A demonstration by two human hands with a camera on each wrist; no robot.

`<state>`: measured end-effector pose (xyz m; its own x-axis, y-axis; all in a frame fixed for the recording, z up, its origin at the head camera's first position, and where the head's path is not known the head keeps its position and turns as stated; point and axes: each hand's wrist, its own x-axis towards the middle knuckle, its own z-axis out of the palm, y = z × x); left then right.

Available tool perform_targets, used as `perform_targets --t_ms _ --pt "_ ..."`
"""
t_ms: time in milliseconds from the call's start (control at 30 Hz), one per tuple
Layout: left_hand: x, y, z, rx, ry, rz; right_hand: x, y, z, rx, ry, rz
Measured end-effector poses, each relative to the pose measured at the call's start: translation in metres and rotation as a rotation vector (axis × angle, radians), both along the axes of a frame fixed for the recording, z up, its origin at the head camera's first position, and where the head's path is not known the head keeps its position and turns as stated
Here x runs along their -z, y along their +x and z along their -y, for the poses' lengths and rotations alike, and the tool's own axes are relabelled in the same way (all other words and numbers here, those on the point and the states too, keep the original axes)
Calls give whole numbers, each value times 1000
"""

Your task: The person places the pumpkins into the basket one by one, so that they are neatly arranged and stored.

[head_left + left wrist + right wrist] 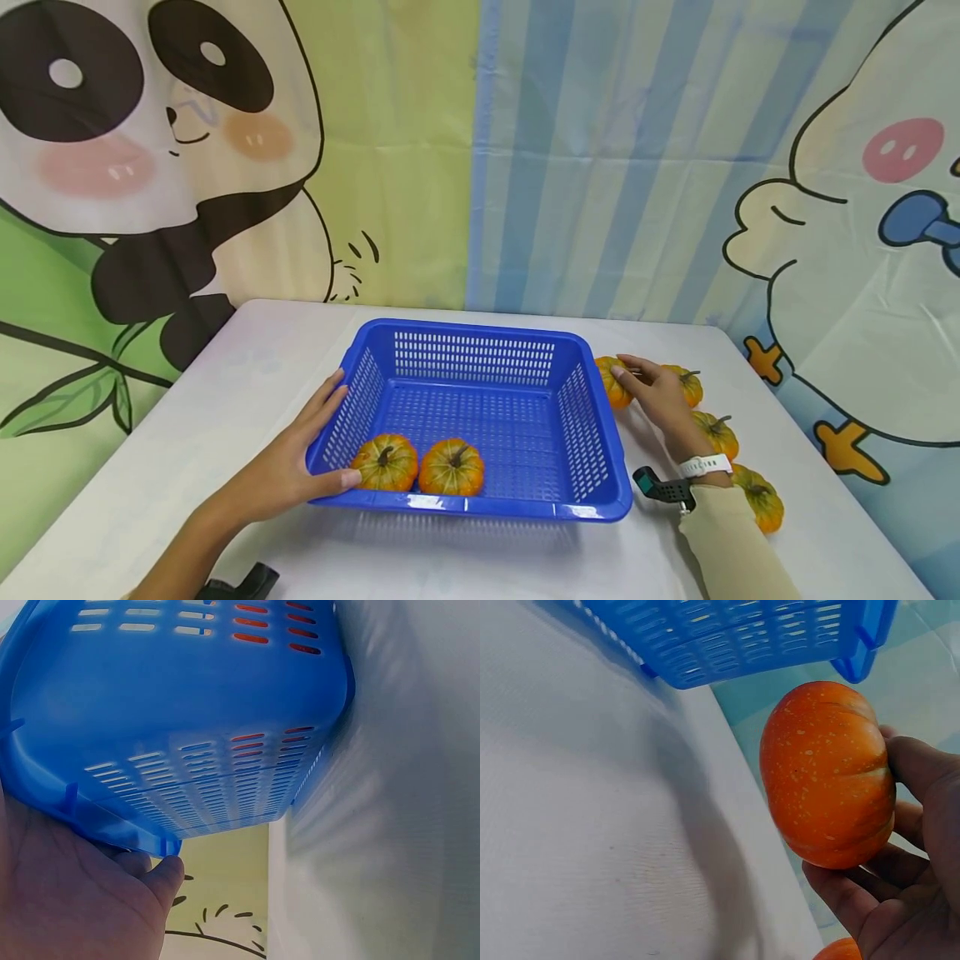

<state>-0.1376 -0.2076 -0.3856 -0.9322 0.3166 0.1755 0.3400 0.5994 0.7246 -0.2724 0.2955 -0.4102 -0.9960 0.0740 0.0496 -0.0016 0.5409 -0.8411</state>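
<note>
A blue plastic basket (480,505) with slotted walls stands on the white table. Two small orange-and-yellow pumpkins (452,467) sit side by side in its near left corner. My left hand (288,462) grips the basket's left rim, thumb over the near corner; the left wrist view shows that hand (90,892) at the rim from outside. Just beyond the basket's right wall, my right hand (660,400) holds another pumpkin (611,383) between thumb and fingers. The right wrist view has this pumpkin (829,776) raised above the tabletop, close to the basket's side.
Three more pumpkins (716,433) line the table's right side, beside and partly behind my right forearm. The white table (277,350) ends at a cartoon-printed curtain (405,150). Black wrist straps (663,486) show on both arms.
</note>
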Motion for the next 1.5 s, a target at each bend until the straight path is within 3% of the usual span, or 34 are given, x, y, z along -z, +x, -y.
perform_targets --t_ms 200,833,1233,1500 --pt "1 0 0 8 14 -9 -14 5 -3 32 46 -99" --pt "1 0 0 -7 11 -5 -44 16 5 8 27 -232" --pt "1 0 -1 2 23 -1 -60 27 19 -95 5 -333" --pt "1 0 0 1 14 -6 -66 34 29 -142 -1 -327"
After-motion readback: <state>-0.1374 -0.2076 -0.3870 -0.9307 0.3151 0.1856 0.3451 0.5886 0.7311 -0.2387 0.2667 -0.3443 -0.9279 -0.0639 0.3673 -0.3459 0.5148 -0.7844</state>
